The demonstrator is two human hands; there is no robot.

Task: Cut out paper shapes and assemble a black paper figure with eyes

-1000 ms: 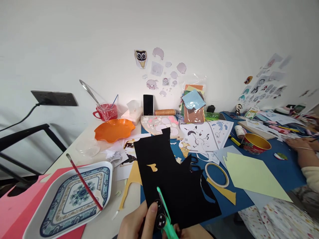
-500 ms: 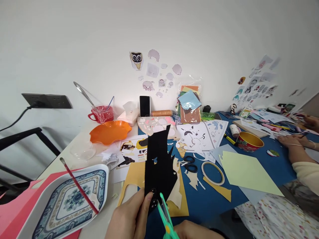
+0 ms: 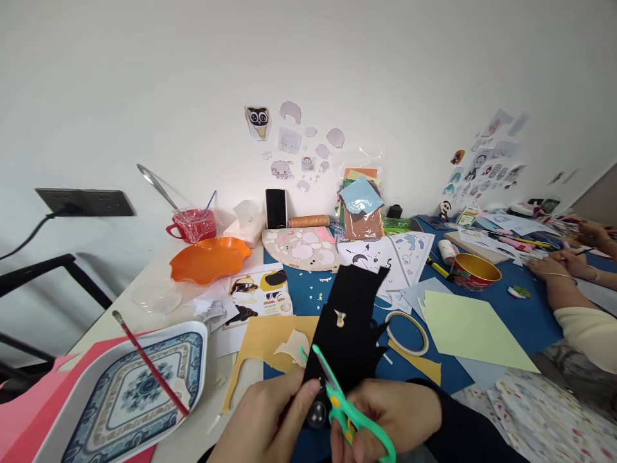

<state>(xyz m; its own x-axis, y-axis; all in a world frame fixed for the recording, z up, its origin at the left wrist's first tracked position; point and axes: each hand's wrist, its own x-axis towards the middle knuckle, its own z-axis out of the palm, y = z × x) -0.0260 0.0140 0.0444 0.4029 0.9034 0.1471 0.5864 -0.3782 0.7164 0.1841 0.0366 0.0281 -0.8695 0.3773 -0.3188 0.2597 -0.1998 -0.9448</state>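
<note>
My left hand [image 3: 272, 415] pinches a black craft sheet [image 3: 344, 344] between thumb and fingers at its lower left. The sheet has a jagged right edge and a small hole through its middle. Round eye-like shapes with white marks show on it by my left thumb. Green-handled scissors [image 3: 359, 421] sit in my right hand [image 3: 400, 411], its fingers in the loops. Their blades are spread, pointing up and left, with the tips close to my left thumb and the sheet's edge. Whether they bite into the sheet I cannot tell.
A yellow sheet [image 3: 260, 334] with a cut-out lies beneath. A tape roll [image 3: 407, 333] and a pale green sheet [image 3: 477, 331] are to the right. A patterned tray [image 3: 200, 347] carries a red brush [image 3: 149, 363] at left. Another person's hand [image 3: 549, 273] rests at far right.
The black sheet has tilted and shifted right, covering the black-handled scissors on the table. My right hand has come further into view with the green scissors, and their blades are spread wider.
</note>
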